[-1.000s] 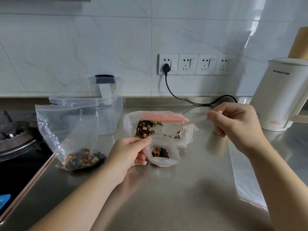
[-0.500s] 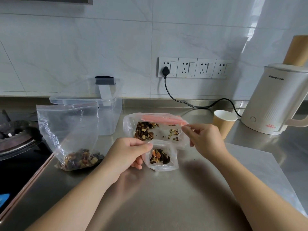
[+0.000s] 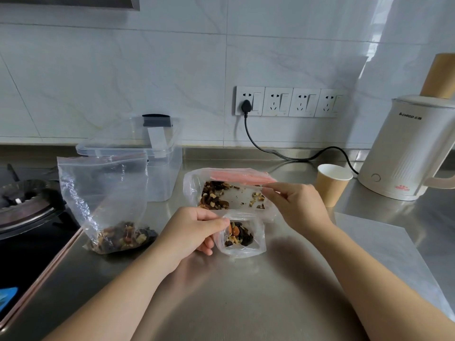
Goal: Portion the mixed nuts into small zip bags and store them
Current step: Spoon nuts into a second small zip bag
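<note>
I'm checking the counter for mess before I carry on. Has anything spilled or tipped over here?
Nothing stands out as spilled. The nuts stay inside the small zip bag, the large bag behind it and the bag standing at left. The paper cup and kettle stand upright.

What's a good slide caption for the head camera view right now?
Left hand pinches a small zip bag of mixed nuts; right hand pinches the big nut bag's rim.
</note>
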